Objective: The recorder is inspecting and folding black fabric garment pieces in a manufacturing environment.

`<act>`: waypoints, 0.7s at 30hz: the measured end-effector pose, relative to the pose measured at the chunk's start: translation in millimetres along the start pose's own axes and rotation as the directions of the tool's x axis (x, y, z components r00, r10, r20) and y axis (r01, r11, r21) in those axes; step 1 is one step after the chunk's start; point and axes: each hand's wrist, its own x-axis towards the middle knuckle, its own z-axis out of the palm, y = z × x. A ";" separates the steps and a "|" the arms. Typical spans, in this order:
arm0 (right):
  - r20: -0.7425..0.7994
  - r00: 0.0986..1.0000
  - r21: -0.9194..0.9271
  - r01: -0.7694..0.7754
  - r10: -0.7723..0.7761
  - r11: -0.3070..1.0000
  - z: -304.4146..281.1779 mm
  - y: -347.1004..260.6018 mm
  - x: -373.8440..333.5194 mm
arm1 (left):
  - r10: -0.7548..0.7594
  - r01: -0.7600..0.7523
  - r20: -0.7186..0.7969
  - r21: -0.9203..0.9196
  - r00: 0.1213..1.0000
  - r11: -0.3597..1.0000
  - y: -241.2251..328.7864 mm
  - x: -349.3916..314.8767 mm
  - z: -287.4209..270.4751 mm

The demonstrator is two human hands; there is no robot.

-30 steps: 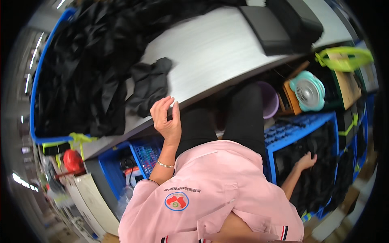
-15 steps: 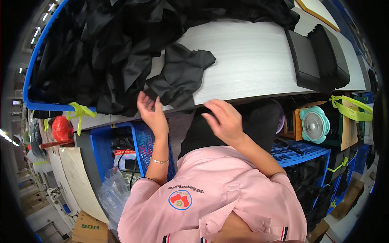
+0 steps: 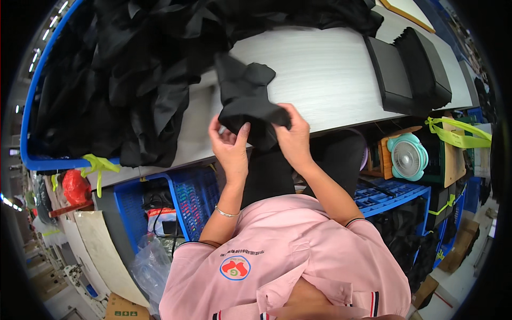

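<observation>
Both hands hold a piece of black fabric (image 3: pixel 248 101) at the near edge of the pale table (image 3: pixel 314 69). My left hand (image 3: pixel 230 146) is closed on its lower left side, thumb in front and some fingers hidden by the cloth. My right hand (image 3: pixel 292 136) pinches its right corner. The cloth's far part still reaches over the tabletop, slightly blurred. To the left, a large heap of black fabric (image 3: pixel 144 69) fills a blue bin (image 3: pixel 31 122) and spills over onto the table.
Two stacks of black cut pieces (image 3: pixel 392 74) stand at the table's right. Below, a small turquoise fan (image 3: pixel 409 157) sits right of my legs. A blue crate (image 3: pixel 178 200) stands under the table at left. Yellow-green ties (image 3: pixel 98 164) hang from the bin.
My hands, empty and apart before, have moved up to the black fabric piece and taken hold of it. Its near edge is lifted and bunched. The whole view has shifted slightly.
</observation>
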 end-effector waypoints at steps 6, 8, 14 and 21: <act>-0.164 0.909 0.576 -0.226 0.382 0.785 -52.7 -13.0 -1.8 | 0.094 -0.094 0.222 -0.011 0.970 0.995 18.1 -9.9 56.1; -0.518 0.829 -0.164 0.145 -0.210 0.976 -65.3 -14.1 -10.7 | 0.095 -0.106 0.310 0.019 0.946 0.994 24.6 -7.8 75.9; 0.139 0.738 -0.701 0.544 -0.660 0.461 -101.9 3.9 -33.7 | 0.217 -0.352 0.662 0.077 0.718 0.933 43.4 -30.7 115.7; 0.056 0.832 -0.390 0.528 -0.552 0.755 -142.5 37.0 -5.9 | 0.126 -0.365 0.888 0.049 0.442 0.930 52.0 -63.1 120.5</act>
